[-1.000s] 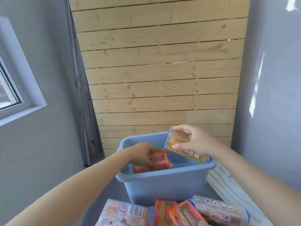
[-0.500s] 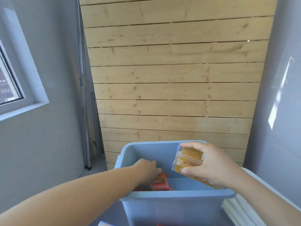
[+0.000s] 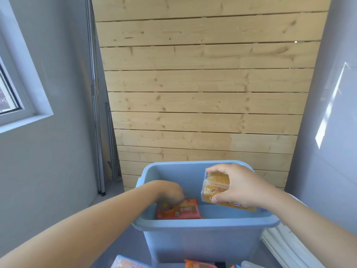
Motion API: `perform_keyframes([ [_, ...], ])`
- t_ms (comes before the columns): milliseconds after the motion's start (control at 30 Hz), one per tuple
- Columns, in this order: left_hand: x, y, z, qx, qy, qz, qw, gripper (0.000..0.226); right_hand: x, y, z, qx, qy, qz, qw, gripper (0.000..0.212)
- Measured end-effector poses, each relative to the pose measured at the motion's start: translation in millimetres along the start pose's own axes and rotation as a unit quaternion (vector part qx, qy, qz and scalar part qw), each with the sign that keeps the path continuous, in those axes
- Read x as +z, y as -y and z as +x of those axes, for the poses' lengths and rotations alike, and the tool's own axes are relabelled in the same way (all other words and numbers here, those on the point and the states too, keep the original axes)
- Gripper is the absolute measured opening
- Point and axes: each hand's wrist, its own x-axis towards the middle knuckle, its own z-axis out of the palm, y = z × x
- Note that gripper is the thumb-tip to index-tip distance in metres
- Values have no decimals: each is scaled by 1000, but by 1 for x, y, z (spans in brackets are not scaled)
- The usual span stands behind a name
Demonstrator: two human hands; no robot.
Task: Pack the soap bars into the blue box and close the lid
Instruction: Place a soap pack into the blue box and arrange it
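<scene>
Blue box (image 3: 202, 240) open, lid off. Left hand (image 3: 170, 192) reached inside, fingers curled down onto red soap pack (image 3: 178, 209) lying flat on box floor at left; fingertips hidden, so actual grip cannot be told. Right hand (image 3: 241, 187) over right half of box, pinching yellow soap pack (image 3: 215, 187) tilted between thumb below and fingers on top, above rim.
</scene>
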Motion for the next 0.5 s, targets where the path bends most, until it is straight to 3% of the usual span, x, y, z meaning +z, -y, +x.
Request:
perform_keyframes([
  [133,-6,-1,-4,39,-30,-212,976,30,8,-1,23,-16,74,-79,994,84],
  [200,-5,2,-5,59,-115,-283,950,34,13,-3,33,-24,119,-148,982,85],
  [333,-2,10,-5,59,-243,-184,951,40,29,-8,47,-27,185,-247,951,78],
  [500,-1,11,-3,59,-262,-187,945,42,44,-16,55,-43,210,-253,943,71],
])
